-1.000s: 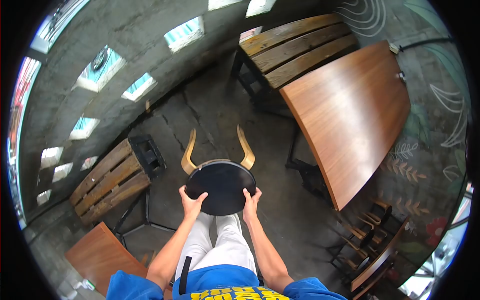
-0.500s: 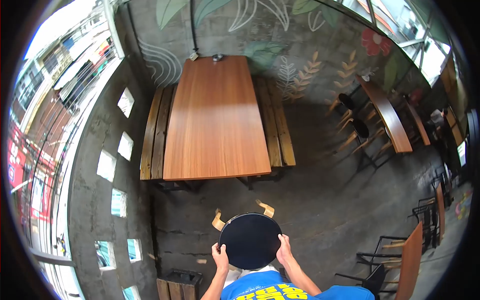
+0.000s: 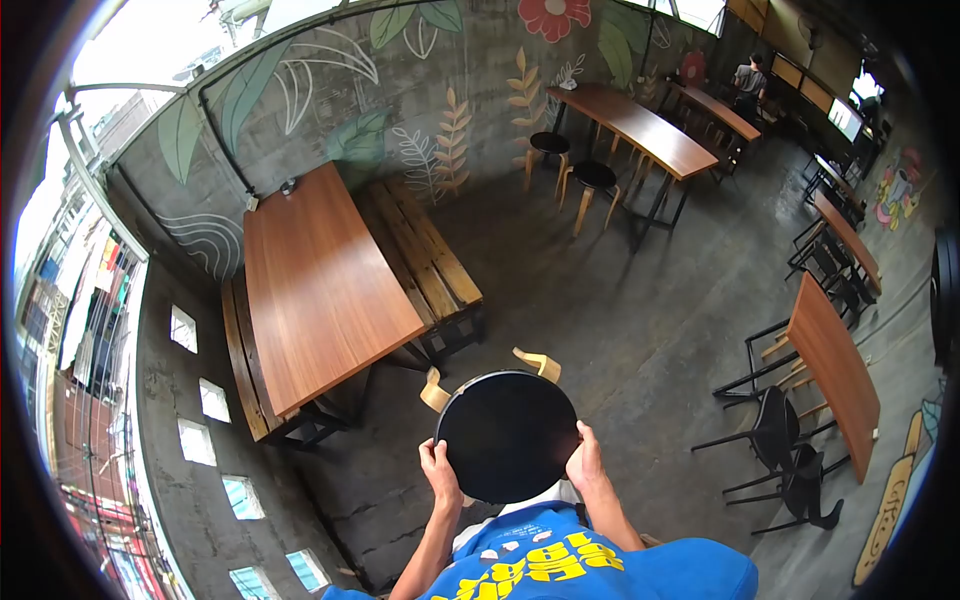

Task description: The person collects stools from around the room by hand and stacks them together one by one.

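Observation:
A stool (image 3: 508,438) with a round black seat and pale bent-wood legs is held up in front of my blue shirt. Its seat faces me, and two legs stick out beyond the far rim. My left hand (image 3: 440,472) grips the seat's left edge, thumb on the near side. On the opposite edge my right hand (image 3: 586,458) is closed in the same way. The fingers behind the seat are hidden.
A long wooden table (image 3: 325,290) with a slatted bench (image 3: 415,250) stands ahead to the left. Farther off, black-topped stools (image 3: 594,178) sit by another table (image 3: 640,130). Black chairs (image 3: 775,430) and a table (image 3: 835,370) line the right. A person (image 3: 749,80) is at the back.
My view has turned to the right, so the long table now sits farther left and more of the room shows. The stool stays in both hands and is raised a little.

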Available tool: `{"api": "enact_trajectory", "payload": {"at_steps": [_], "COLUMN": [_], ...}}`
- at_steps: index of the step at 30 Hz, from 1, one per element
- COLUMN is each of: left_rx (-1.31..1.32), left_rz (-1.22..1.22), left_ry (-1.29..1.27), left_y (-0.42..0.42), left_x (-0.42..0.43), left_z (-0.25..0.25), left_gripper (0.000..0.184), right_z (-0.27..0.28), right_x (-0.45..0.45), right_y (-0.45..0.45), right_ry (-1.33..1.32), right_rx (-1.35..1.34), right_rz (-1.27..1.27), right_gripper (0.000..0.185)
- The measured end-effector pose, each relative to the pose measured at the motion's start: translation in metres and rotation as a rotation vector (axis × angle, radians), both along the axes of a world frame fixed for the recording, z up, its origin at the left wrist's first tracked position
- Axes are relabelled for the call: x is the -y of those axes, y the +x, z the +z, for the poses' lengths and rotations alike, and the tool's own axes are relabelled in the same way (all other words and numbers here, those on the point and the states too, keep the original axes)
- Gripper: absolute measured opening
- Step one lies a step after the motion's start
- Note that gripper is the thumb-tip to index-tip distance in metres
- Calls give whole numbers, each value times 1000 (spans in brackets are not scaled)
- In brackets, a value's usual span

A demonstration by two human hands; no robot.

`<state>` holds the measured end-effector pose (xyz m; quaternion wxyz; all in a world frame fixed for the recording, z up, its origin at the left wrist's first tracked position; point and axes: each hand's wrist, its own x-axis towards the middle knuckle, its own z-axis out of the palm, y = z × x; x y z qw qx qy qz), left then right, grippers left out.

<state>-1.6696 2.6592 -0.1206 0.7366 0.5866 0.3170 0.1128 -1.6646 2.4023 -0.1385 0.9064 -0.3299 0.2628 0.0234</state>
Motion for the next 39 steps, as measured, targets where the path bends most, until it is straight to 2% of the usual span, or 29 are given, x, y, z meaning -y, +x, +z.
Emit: {"api": "enact_trajectory", "payload": {"at_steps": [3,4,7,10,11,12,13,15,17,18,24,25,29,31,35,39], "left_rx": [35,45,72,52,17,26,1,10,5,-5,-25,-58,-193,-236,-247,-283], "left_rz": [-44,-21,-26,-73,-90,-120,-143,-244,-320,-345,-520,-528,-688,-745,-785,-867], "left_ry": [31,15,0,-57,-103,-93,-90,-173,-151,-156,-97,-137,-238,-260,-267,-254], "left_y": [19,42,63,92,119,121,128,141,150,172,181,197,203,206,247,284], "left_x": [44,54,118,187,196,222,242,276,311,316,407,413,473,507,564,623], "left_z": [12,35,36,33,57,58,52,37,34,59,38,53,57,66,36,34], "left_gripper": [22,21,19,19,20,19,18,20,21,23,23,22,25,26,26,27], "right_z": [26,55,57,28,47,39,40,43,55,89,44,63,50,48,46,59], "right_x": [40,48,107,182,192,213,230,266,294,295,359,358,389,407,444,490], "right_y": [7,26,38,50,66,61,60,54,47,61,16,24,5,2,15,44], "right_ry": [25,-7,-44,-100,-149,-173,-210,-228,-232,-261,-212,-201,-188,-65,-70,-68], "right_rx": [56,74,87,123,98,102,68,79,47,12,37,28,-75,-68,-21,-21], "right_rz": [-28,-39,-121,-206,-268,-308,-362,-428,-507,-534,-705,-742,-887,-1000,-1076,-1136], "right_gripper": [41,43,44,43,42,40,47,46,46,45,48,49,50,28,30,35]}}
